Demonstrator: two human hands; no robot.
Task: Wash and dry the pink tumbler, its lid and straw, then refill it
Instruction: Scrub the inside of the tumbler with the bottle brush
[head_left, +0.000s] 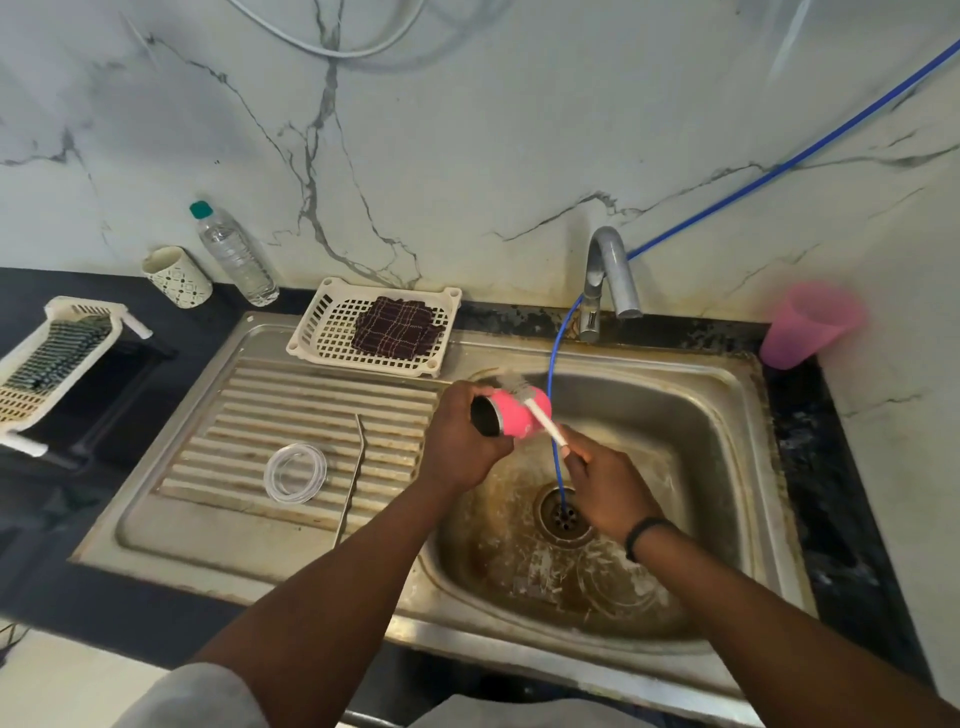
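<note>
My left hand (457, 441) grips the pink tumbler (514, 413) on its side over the left edge of the sink basin (675, 467), its dark end facing left. My right hand (605, 480) holds the white handle of a bottle brush (543, 415) that lies across the tumbler's outside, bristles at the far side. The clear lid (295, 472) lies flat on the ribbed drainboard (249, 415). The metal straw (353, 473) lies beside the lid, to its right.
A tap (608, 275) stands behind the basin, with a thin blue hose (556, 415) running down into the drain (565, 514). A white basket with a dark checked cloth (397, 327), a water bottle (234, 254), a patterned cup (176, 275), a pink plastic cup (805, 325) and a rack (52, 358) are around.
</note>
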